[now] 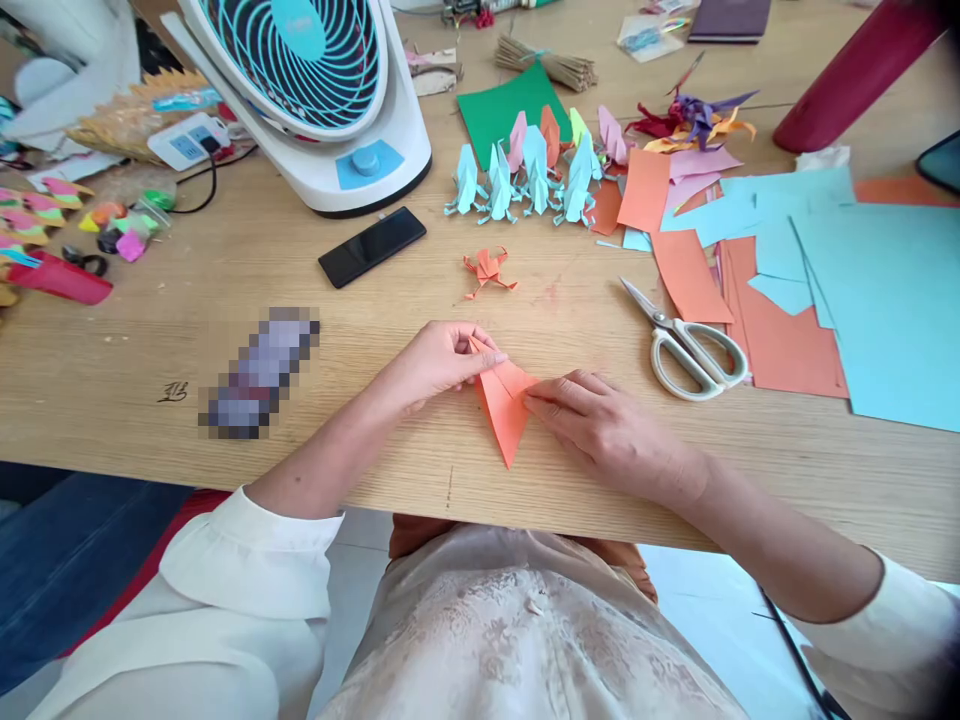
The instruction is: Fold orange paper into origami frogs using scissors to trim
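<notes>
An orange sheet of origami paper (504, 415), folded into a pointed shape, is held between both hands just above the table's front part. My left hand (454, 360) pinches its upper left corner between thumb and fingers. At the right corner, the fingertips of my right hand (592, 425) are closed on the paper's edge. A small finished orange paper frog (489, 272) sits on the table beyond the hands. Farther back stand several folded paper figures (535, 170) in light blue, pink, orange and yellow-green.
Scissors (686, 345) lie to the right, beside orange paper pieces (787, 345) and light blue sheets (892, 310). A black phone (373, 247) lies before the white fan (352, 150). A blurred-out object (259, 375) is at left. A red bottle (855, 75) stands back right.
</notes>
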Available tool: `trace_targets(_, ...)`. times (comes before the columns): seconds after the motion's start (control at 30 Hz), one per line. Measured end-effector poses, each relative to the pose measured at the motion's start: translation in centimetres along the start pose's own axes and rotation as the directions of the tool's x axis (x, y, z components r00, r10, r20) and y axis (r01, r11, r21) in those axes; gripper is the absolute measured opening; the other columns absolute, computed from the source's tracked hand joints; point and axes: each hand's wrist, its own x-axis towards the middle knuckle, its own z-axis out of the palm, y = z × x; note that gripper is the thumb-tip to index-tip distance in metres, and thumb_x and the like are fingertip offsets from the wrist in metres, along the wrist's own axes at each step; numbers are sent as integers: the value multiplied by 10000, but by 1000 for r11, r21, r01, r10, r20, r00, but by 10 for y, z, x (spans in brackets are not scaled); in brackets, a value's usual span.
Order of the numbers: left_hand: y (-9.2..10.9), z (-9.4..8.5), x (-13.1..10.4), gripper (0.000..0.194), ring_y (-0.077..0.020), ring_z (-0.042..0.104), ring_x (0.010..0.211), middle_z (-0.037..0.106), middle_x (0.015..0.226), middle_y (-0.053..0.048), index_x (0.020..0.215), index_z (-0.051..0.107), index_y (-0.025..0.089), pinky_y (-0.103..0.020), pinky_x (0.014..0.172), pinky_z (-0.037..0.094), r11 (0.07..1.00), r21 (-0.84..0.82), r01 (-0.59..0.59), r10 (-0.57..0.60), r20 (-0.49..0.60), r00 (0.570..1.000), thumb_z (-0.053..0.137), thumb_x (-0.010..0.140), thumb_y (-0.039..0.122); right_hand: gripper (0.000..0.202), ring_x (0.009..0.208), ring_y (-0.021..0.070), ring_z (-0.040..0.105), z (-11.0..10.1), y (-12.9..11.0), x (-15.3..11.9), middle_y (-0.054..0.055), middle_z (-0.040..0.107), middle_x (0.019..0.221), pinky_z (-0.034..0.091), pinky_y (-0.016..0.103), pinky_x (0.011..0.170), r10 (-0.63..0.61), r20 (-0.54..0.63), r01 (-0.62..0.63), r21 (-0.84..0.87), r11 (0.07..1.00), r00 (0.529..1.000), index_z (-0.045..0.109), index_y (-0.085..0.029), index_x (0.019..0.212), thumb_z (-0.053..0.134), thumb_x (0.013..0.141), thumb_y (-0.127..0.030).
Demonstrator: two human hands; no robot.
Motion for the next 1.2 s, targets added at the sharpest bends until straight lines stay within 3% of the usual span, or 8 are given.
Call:
trace_targets(0.1, 0, 8, -9, 317, -101, 571, 617, 675, 776, -17, 862, 660, 159, -204, 543, 434, 991, -129, 30, -31, -2, 1000, 764, 739, 433, 311, 987, 273, 561, 3, 1, -1, 165, 631, 1220, 538, 440, 835, -6, 7, 6, 9, 1000, 1000, 606, -100, 1238, 432, 981, -78)
trace_targets(0.17, -1, 16, -16, 337, -136, 615, 685, 708, 865, -39, 918, 662, 162, -235, 586, 475, 994, -103, 38, -38, 1, 999, 754, 748, 438, 320, 995, 273, 559, 2, 1, 0, 163, 624, 1217, 538, 437, 833, -3, 14, 2, 24, 1000, 1000, 601, -113, 1242, 420, 982, -70)
trace_targets(0.3, -2, 33, -25, 239, -145, 555, 625, 655, 707, -16, 706, 617, 161, -243, 535, 391, 950, 312, -19, 76, -172, 982, 733, 749, 366, 335, 1010, 277, 564, 0, 1, -1, 163, 617, 1199, 530, 436, 837, 24, 37, -24, 10, 1000, 999, 590, -136, 1260, 412, 983, -74)
trace_targets(0.4, -4, 38, -24, 251, -137, 509, 594, 605, 642, -2, 633, 559, 172, -250, 522, 349, 893, 448, -41, 155, -221, 963, 682, 774, 338, 315, 973, 274, 574, -3, 3, -6, 167, 625, 1166, 520, 443, 839, 61, 51, -61, -11, 998, 997, 616, -131, 1212, 399, 988, -84)
trace_targets(0.73, 3, 38, -27, 219, -159, 565, 624, 641, 690, -14, 723, 653, 164, -256, 522, 393, 962, 272, 0, 39, -137, 990, 671, 823, 358, 302, 933, 288, 577, -11, 4, -10, 156, 634, 1130, 510, 449, 800, 93, 102, -86, -65, 994, 990, 623, -130, 1182, 383, 999, -118)
trace_targets(0.93, 5, 39, -31, 264, -157, 579, 632, 635, 659, -8, 690, 654, 168, -240, 513, 402, 957, 289, 28, 5, -113, 994, 672, 837, 386, 337, 867, 302, 566, -10, -3, -5, 179, 628, 1106, 492, 472, 717, 182, 144, -160, -151, 976, 973, 609, -105, 1227, 378, 982, -110)
trace_targets(1.2, 8, 33, -34, 249, -207, 658, 786, 705, 771, -25, 767, 707, 184, -256, 616, 521, 995, 93, 25, -25, 5, 1000, 671, 850, 416, 295, 842, 269, 582, -8, -5, -4, 133, 646, 1054, 525, 446, 708, 247, 83, -244, -50, 968, 965, 610, -197, 1216, 414, 998, -164)
